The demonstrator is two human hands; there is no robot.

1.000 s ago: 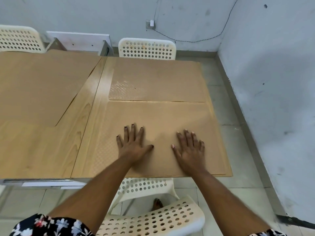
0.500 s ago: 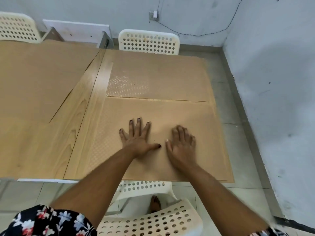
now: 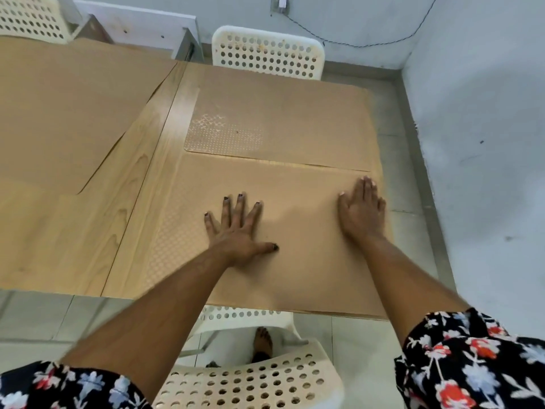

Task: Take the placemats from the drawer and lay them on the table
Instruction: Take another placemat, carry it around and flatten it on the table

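Both hands lie flat and open, grasping nothing, palms down on a tan rectangular textured placemat (image 3: 295, 261) at the near right end of the light wood-grain table (image 3: 141, 208). The left hand (image 3: 236, 228) presses near the mat's middle with fingers spread, while the right hand (image 3: 361, 209) rests by its far right corner, fingers together. A second tan placemat (image 3: 295, 122) lies just beyond, edges nearly touching. A larger tan mat (image 3: 65, 113) covers the table's left side. A white perforated plastic chair (image 3: 265, 51) stands at the far edge, another white perforated chair (image 3: 250, 382) beneath the arms.
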